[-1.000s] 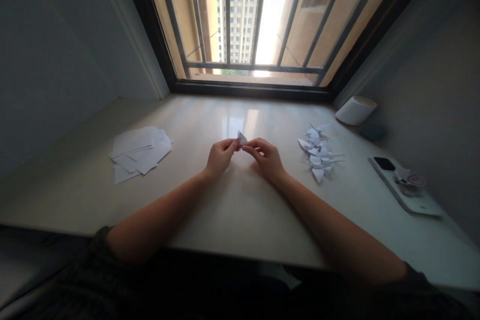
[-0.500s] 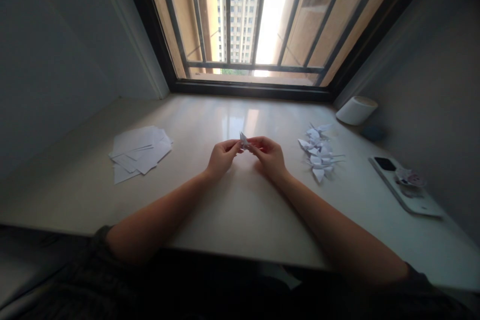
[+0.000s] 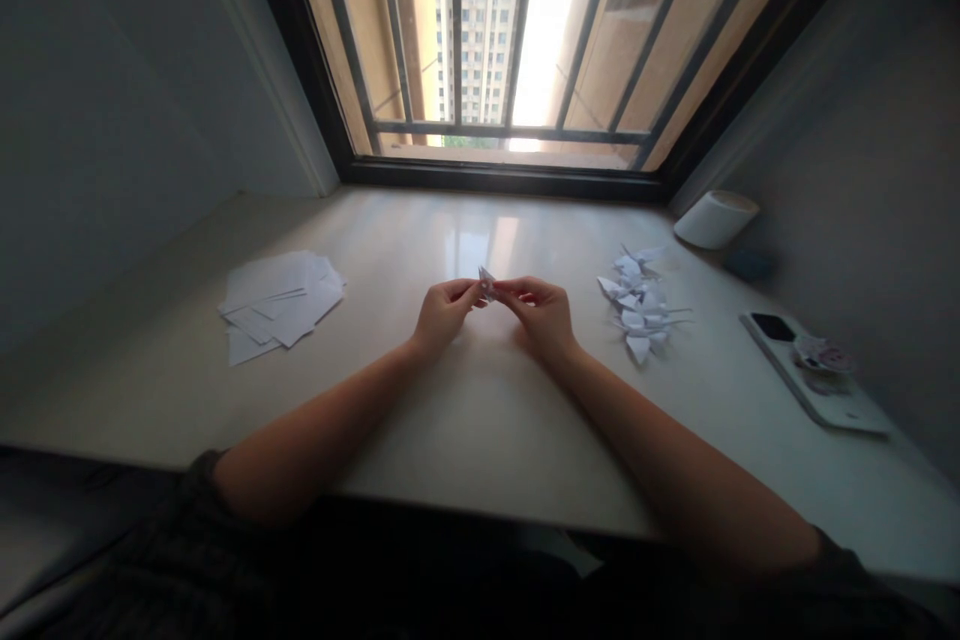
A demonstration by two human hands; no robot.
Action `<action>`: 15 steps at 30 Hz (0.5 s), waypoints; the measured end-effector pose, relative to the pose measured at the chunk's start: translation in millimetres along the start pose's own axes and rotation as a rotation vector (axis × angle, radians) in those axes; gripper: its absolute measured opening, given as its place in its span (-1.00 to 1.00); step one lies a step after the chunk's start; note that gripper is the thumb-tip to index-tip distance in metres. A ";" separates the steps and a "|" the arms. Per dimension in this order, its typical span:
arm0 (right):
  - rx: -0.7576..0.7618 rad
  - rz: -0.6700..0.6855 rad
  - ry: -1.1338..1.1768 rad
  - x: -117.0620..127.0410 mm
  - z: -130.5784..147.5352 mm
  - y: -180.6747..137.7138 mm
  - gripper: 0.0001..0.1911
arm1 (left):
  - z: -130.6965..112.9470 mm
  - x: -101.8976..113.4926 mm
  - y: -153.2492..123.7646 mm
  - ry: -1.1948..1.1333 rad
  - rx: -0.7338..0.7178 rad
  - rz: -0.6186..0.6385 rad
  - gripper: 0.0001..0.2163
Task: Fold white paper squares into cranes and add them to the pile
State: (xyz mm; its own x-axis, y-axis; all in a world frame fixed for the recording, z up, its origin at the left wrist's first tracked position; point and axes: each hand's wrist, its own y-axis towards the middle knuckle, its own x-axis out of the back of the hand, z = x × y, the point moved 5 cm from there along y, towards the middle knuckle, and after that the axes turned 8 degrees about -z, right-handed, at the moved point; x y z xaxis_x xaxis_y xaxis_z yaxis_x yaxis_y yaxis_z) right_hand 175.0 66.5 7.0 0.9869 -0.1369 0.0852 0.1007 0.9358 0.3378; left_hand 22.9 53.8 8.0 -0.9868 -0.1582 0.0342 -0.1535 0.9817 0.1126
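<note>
Between my two hands, above the middle of the white tabletop (image 3: 480, 420), is a small piece of folded white paper (image 3: 486, 282) with pointed tips standing up. My left hand (image 3: 444, 313) pinches its left side between thumb and fingers. On the other side, my right hand (image 3: 541, 312) grips it with the thumb and index finger, the remaining fingers curled. The fingertips hide much of the folds. To the right lies a pile of folded white paper cranes (image 3: 641, 305). A loose stack of white paper sheets (image 3: 281, 300) rests on the left.
A phone (image 3: 810, 370) with a round grip on its back lies at the right edge. Behind it are a white cylindrical object (image 3: 716, 219) and a dark blurred item (image 3: 748, 265). A barred window (image 3: 502, 182) rises at the back.
My right hand has shifted very slightly at the folded paper, its fingers settling a little lower. Both hands keep their hold, and the stack and the pile stay as they were.
</note>
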 end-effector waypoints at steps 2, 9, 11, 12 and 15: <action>0.034 0.001 -0.014 0.3 3.8 -0.7 -0.75 | 0.8 0.9 -0.2 0.002 0.017 -0.010 -0.64; 0.050 0.026 0.024 -1.9 7.0 -1.3 -0.72 | 0.5 1.7 -0.4 -0.029 0.027 -0.034 -0.68; 0.007 0.023 0.050 -2.1 3.6 -0.5 -0.68 | -0.1 2.2 -0.1 -0.026 0.020 -0.048 -0.69; -0.012 0.029 0.060 -2.5 1.7 0.0 -0.68 | -0.2 2.5 0.0 -0.019 0.021 -0.055 -0.68; -0.051 0.054 0.085 -3.7 -2.9 1.3 -0.71 | -0.3 3.0 0.0 0.002 0.035 -0.055 -0.66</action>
State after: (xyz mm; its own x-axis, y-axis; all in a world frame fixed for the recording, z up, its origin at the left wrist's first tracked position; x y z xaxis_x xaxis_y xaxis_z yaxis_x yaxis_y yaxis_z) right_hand 171.9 69.1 4.5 0.9980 -0.0595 0.0219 0.0508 0.9569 0.2861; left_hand 19.9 53.3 8.4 -0.9768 -0.2118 0.0311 -0.2088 0.9748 0.0791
